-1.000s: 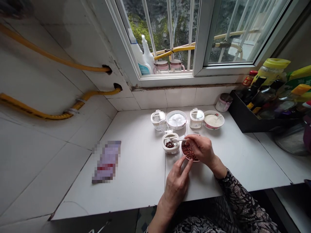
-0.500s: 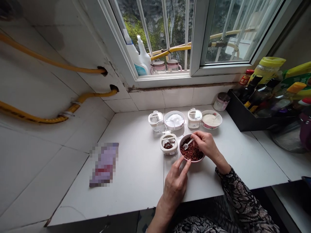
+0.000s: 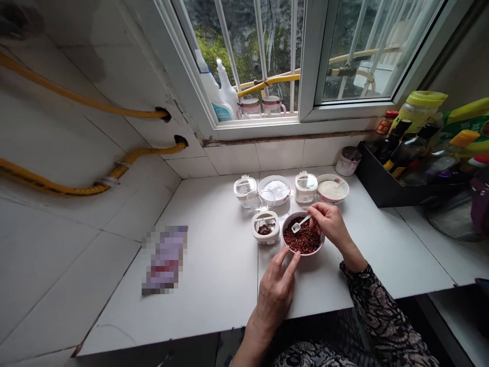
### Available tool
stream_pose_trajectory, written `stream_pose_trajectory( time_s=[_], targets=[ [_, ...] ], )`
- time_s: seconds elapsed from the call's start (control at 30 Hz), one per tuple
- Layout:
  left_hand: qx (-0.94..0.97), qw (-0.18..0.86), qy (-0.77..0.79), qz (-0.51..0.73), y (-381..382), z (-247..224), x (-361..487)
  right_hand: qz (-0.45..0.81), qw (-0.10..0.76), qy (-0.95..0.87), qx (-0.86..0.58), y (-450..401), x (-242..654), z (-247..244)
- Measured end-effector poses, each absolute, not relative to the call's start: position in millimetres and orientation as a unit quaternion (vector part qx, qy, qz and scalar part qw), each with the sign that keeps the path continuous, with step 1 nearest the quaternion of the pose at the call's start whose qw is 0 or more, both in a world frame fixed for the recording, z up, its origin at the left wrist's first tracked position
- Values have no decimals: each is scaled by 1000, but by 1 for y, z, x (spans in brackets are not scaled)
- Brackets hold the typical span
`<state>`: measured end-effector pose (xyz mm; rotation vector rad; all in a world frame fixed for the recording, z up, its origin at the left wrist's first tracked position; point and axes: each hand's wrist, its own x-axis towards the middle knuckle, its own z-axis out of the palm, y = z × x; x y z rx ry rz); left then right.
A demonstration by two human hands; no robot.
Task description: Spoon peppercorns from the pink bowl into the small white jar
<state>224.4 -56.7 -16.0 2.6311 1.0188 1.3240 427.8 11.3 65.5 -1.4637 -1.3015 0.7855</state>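
Note:
A small white spoon is pinched in my right hand, its scoop just over the reddish-brown peppercorns in a bowl with a pink outside. The scoop looks empty. My left hand has its index and middle fingers stretched out and apart, their tips against the bowl's near rim. Left of this bowl stands a clear seasoning jar with its lid raised and some peppercorns inside. Behind are a bowl of white grains, a bowl of cream-coloured grains and two more seasoning jars.
A black box of bottles stands at the right, with a lidded jar beside it. A blurred purple packet lies on the left of the white counter. Spray bottles stand on the window ledge.
My right hand has shifted slightly right and turned the spoon, lifting its scoop a little above the peppercorns. My left hand keeps its place at the bowl's rim.

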Motion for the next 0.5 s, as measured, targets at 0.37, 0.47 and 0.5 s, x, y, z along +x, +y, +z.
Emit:
stream_pose_trajectory(
  time_s=[0.37,0.47,0.5],
  targets=[
    [843,17,328,426,-57,-15,225,302,466,-573,-602,8,423,67],
    [843,16,330,425,-57,-15,224,358,486,-529,-597,9,426,67],
    [843,16,331,424,-57,-15,224,374,492,-516,-593,9,426,67]
  ],
)
